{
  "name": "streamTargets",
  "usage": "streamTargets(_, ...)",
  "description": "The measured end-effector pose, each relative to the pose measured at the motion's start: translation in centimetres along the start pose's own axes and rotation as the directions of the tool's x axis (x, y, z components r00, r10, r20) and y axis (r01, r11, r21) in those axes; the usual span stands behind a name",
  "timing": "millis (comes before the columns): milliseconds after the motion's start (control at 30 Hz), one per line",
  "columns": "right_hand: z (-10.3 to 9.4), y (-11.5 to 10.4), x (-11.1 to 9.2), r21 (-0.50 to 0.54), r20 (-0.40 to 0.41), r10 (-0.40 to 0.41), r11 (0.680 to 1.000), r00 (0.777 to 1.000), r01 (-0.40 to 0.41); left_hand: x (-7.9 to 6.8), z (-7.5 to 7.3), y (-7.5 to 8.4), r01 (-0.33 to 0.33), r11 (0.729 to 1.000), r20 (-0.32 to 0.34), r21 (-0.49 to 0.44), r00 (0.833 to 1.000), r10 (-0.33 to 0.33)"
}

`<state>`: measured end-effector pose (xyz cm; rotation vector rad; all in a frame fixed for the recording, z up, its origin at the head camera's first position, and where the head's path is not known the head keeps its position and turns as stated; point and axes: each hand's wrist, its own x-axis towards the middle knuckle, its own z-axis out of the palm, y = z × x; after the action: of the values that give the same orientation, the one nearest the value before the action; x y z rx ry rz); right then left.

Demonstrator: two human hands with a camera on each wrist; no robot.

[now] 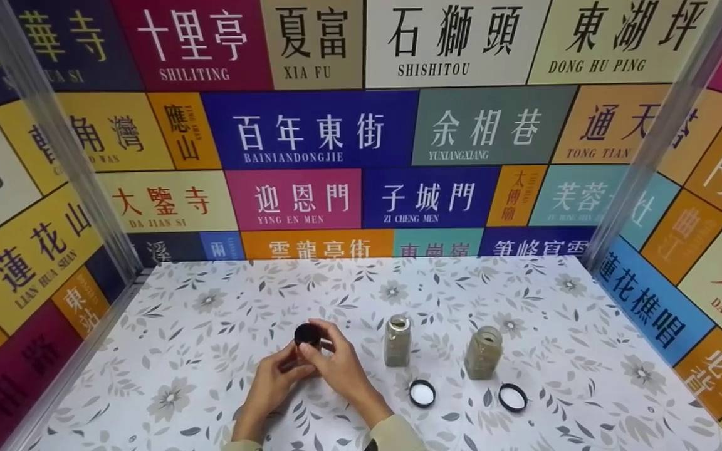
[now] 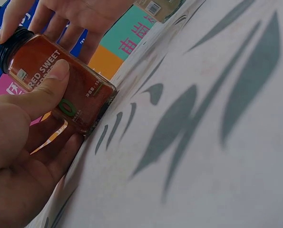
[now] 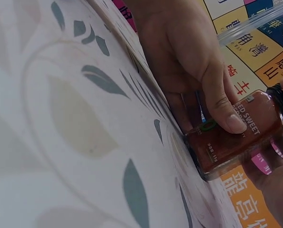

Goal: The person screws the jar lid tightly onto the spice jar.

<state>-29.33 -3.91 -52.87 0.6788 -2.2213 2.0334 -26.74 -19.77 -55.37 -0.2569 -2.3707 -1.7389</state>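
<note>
A square glass jar of red spice powder point(image 2: 84, 88), with "RED SWEET" readable on its label, stands on the table between the two hands. My left hand point(image 1: 273, 379) holds the jar's body low down, its thumb across the label in both wrist views. At the top, my right hand point(image 1: 339, 360) grips the black screw lid point(image 1: 306, 334) with thumb and fingers. The lid sits on the jar's mouth. To the right stand two uncapped glass jars point(image 1: 398, 347) with greyish-green contents, the farther right jar point(image 1: 484, 358) slightly turned.
Two black lids lie liner side up in front of the uncapped jars: a left lid point(image 1: 422, 393) and a right lid point(image 1: 513, 398). A white cloth with grey leaves and flowers covers the table point(image 1: 210, 338). Colourful sign-printed walls point(image 1: 311, 131) enclose the back and sides.
</note>
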Motion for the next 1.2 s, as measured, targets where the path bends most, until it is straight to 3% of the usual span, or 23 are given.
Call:
streamTargets(233,0.06,0.04,0.22,0.011,-0.024,0.031,0.999,0.999,-0.031,0.07,-0.04,0.08,-0.004,1.000,0.005,-0.018,1.000,0.005)
streamTargets(567,0.02,0.00,0.01,-0.002,-0.003,-0.025,1.000,1.000,0.025,0.00,-0.08,0.02,-0.013,1.000,-0.003,-0.008,1.000,0.013)
streamTargets(800,0.08,0.12,-0.01,-0.001,-0.021,-0.014,1.000,1.000,0.014,0.00,-0.04,0.11,-0.001,0.999,-0.016,0.053,1.000,0.002)
streamTargets(1200,0.06,0.13,0.02,0.049,-0.013,-0.006,0.999,1.000,0.007,0.06,0.04,0.12,0.002,0.999,-0.019,0.045,1.000,-0.001)
